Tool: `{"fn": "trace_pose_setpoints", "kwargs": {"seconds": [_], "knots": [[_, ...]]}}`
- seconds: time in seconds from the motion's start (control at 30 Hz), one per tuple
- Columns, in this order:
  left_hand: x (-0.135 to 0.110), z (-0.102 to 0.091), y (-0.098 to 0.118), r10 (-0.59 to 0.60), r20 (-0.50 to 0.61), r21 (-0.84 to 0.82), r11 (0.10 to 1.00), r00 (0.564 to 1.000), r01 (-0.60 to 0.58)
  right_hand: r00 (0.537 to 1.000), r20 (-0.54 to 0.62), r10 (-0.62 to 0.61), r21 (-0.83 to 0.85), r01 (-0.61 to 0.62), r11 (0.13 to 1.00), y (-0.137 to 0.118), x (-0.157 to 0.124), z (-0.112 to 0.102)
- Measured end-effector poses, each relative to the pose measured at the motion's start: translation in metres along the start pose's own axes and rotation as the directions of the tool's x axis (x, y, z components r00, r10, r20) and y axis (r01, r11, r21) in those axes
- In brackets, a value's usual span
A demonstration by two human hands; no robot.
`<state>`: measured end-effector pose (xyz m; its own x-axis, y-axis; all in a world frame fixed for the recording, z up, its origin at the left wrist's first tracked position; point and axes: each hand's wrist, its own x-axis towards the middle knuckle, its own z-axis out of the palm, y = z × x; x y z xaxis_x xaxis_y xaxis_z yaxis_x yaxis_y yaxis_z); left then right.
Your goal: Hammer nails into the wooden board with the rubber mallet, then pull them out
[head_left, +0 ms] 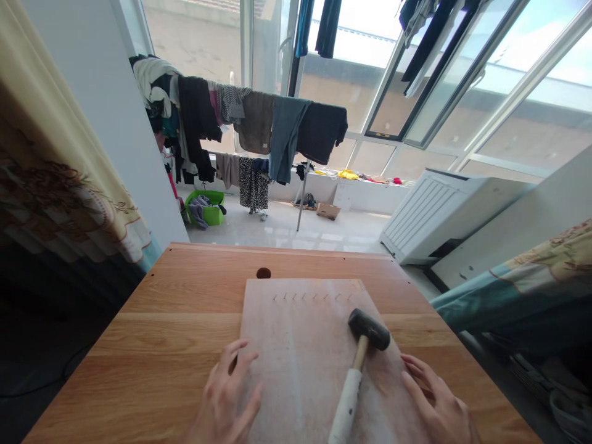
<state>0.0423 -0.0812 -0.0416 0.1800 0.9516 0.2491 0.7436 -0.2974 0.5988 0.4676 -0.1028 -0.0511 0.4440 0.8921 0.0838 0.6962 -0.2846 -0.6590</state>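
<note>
A pale wooden board [296,370] lies flat on the table. Near its far edge, several thin nails [303,296] stand in a row. On the board's right side rests a mallet [369,330] with a black head and a white-wrapped handle, untouched by either hand. My left hand [230,391] is at the board's left edge, fingers apart, with the fingertips over the surface. At the opposite edge is my right hand [437,401], its fingers loosely spread and bent against the board's side. Neither hand is wrapped round anything.
The wooden table [185,327] has a round hole [263,272] near its far edge. Beyond stands a drying rack hung with clothes [289,132], with a green basin [210,208] on the floor. A white cabinet [430,209] is at right. Curtains [69,142] hang on both sides.
</note>
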Motion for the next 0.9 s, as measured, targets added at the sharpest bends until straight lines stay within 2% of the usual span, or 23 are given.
{"fn": "trace_pose_setpoints", "kwargs": {"seconds": [0.07,0.17,0.3,0.43,0.57,0.7,0.8,0.9], "knots": [[0.002,-0.017,-0.014,-0.082,-0.033,0.036,0.996,0.996,0.083,0.999,0.037,-0.028,0.035,0.027,0.999,-0.015,-0.009,0.016],[0.006,-0.036,-0.028,-0.132,-0.086,0.068,0.988,0.988,0.138,0.995,0.052,-0.082,0.056,0.08,0.995,-0.034,-0.019,0.039],[0.01,-0.045,-0.042,-0.145,-0.086,0.136,0.978,0.986,0.156,0.983,-0.017,-0.184,-0.008,0.184,0.983,-0.049,-0.025,0.063],[0.021,-0.053,-0.051,-0.116,-0.075,0.278,0.951,0.99,0.133,0.972,-0.023,-0.235,-0.093,0.232,0.968,-0.055,-0.023,0.07],[0.058,-0.073,-0.043,-0.032,-0.026,0.348,0.937,0.999,0.039,0.956,-0.082,-0.281,-0.103,0.272,0.957,-0.074,-0.012,0.062],[0.112,-0.089,-0.022,0.051,0.161,0.226,0.97,0.986,-0.087,0.928,-0.156,-0.338,-0.012,0.34,0.94,-0.117,0.007,0.056],[0.146,-0.09,-0.01,0.109,0.236,0.162,0.975,0.966,-0.15,0.916,-0.132,-0.378,0.029,0.385,0.923,-0.151,0.024,0.058],[0.165,-0.083,-0.01,0.113,0.254,0.154,0.976,0.961,-0.156,0.914,-0.068,-0.399,0.023,0.401,0.916,-0.174,0.042,0.066]]}}
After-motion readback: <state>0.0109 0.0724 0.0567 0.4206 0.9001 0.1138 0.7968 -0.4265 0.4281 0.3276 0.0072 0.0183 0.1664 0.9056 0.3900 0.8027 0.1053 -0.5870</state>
